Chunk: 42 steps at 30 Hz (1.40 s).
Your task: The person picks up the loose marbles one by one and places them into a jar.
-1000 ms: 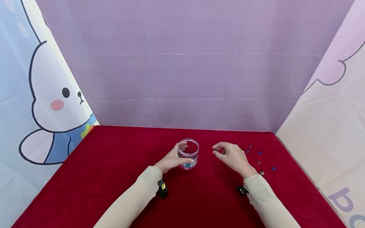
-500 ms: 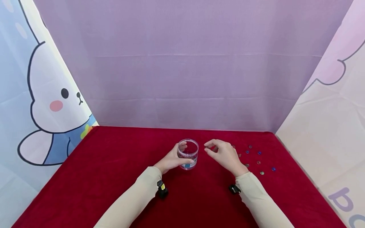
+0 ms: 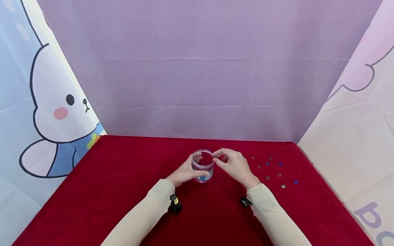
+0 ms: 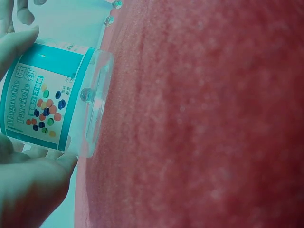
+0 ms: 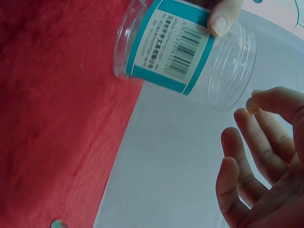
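My left hand (image 3: 186, 172) grips a clear plastic jar (image 3: 207, 167) round its side, thumb across the front, and the jar stands upright on the red cloth with its mouth uncovered. Its label (image 4: 42, 95) reads "Magnetic Particle" in the left wrist view. Between thumb and fingertip, my right hand (image 3: 235, 167) pinches a small amber-tinted glass marble (image 5: 252, 106) right beside the jar's rim; the other fingers are spread and bent. One marble (image 4: 86, 94) shows through the clear wall near the jar's base; I cannot tell whether it is inside or behind.
Several small marbles, among them a blue marble (image 3: 295, 182) and a green marble (image 3: 283, 186), lie scattered right of my right hand. Red cloth (image 3: 107, 181) covers the table. A purple curtain (image 3: 197, 85) hangs behind, with printed cloth panels at both sides.
My right hand has moved left, from beside the scattered marbles to the jar's rim, still pinching its marble. My left hand and the jar have stayed in place.
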Tool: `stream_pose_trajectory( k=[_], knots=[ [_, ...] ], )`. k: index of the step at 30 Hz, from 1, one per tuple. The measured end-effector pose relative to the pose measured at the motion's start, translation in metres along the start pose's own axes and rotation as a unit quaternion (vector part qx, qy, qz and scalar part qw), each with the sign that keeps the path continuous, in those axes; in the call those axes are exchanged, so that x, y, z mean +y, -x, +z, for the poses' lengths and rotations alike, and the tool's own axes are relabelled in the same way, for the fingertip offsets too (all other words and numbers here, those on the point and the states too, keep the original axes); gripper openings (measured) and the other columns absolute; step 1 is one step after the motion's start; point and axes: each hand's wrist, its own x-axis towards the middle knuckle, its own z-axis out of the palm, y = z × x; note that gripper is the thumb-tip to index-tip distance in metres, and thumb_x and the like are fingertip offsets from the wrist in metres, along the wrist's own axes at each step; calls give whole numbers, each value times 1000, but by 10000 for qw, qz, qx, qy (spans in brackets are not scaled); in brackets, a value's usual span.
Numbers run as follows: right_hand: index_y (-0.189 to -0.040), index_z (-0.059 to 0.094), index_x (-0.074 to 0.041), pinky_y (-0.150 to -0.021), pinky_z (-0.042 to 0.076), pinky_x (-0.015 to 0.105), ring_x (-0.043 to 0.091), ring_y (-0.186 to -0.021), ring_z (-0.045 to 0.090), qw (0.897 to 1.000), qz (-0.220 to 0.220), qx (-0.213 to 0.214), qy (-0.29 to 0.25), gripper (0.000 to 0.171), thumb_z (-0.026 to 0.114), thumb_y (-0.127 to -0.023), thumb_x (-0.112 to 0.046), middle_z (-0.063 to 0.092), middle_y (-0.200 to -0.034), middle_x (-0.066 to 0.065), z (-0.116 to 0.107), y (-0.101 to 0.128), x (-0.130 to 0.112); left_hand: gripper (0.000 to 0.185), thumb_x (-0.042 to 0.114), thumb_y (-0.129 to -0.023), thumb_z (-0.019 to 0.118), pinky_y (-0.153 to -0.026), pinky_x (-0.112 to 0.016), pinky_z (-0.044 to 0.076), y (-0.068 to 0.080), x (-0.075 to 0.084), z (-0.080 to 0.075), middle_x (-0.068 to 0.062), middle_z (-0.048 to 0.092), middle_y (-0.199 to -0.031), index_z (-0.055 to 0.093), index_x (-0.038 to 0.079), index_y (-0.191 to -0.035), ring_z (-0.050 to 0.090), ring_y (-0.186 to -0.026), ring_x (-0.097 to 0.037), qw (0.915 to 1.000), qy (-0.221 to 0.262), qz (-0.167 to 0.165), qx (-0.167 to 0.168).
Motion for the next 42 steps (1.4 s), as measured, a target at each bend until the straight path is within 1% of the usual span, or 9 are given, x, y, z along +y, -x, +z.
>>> stream_pose_trajectory(
  k=[3,7,10,14,17,20,28,35,42],
  knots=[
    [-113,73,-19,-65,56,27,22,-88,67,10000,-13,-24,-21,24,78,-89,-24,71,-105,-7,3,-2,-2,94,31,-82,85,-111,-55,35,0,0,0,-8,35,-156,26,16,-153,32,-142,-28,10000,-9,4,-9],
    [-113,73,-18,-66,56,28,23,-89,67,9999,-25,-35,-111,24,78,-90,-23,71,-106,-6,6,-4,-4,96,33,-81,86,-111,-54,35,-1,-1,-1,-10,34,-156,25,17,-153,32,-141,-27,10000,-4,8,-35],
    [-113,73,-16,-67,56,29,25,-89,67,9998,-24,-55,-178,24,78,-90,-23,71,-106,-5,8,-5,-6,94,28,-83,84,-111,-57,34,4,7,0,-14,33,-156,24,13,-154,31,-141,-31,10000,32,37,-57],
    [-113,74,-17,-66,56,27,21,-88,66,9998,37,-88,-156,24,77,-90,-25,71,-105,-7,11,-6,-7,91,20,-85,82,-111,-59,32,5,11,1,-19,32,-156,23,8,-154,29,-142,-36,9999,115,39,-77],
    [-112,74,-18,-65,55,27,19,-87,65,9999,47,-85,-130,24,78,-90,-26,70,-103,-7,12,-7,-8,91,21,-84,83,-111,-58,33,0,3,0,-15,34,-156,24,11,-154,30,-142,-33,9999,110,3,-58],
    [-113,74,-18,-65,55,27,21,-87,66,9999,32,-97,-135,25,78,-90,-26,70,-102,-7,12,-7,-8,92,24,-84,84,-110,-57,35,-2,0,0,-11,35,-155,25,14,-154,32,-142,-31,10000,77,7,-32],
    [-114,73,-17,-67,56,27,24,-89,66,9999,-41,-119,-86,26,77,-90,-25,69,-107,-5,10,-7,-9,93,28,-83,85,-111,-56,34,-1,-1,-1,-10,35,-155,26,14,-153,32,-142,-30,10000,89,32,-31],
    [-113,74,-18,-63,55,27,19,-87,66,9999,-81,-29,65,24,76,-91,-27,70,-108,-6,4,-5,-7,94,29,-82,85,-111,-57,33,-2,-1,-1,-12,34,-156,26,14,-153,31,-142,-30,10000,59,37,-41],
    [-113,74,-19,-67,55,28,14,-84,65,9999,-53,-31,141,25,78,-89,-25,70,-108,-7,-2,-1,-1,92,28,-83,84,-111,-57,33,-1,-1,-1,-12,34,-156,26,14,-153,31,-142,-30,9999,73,23,-72]
  ],
)
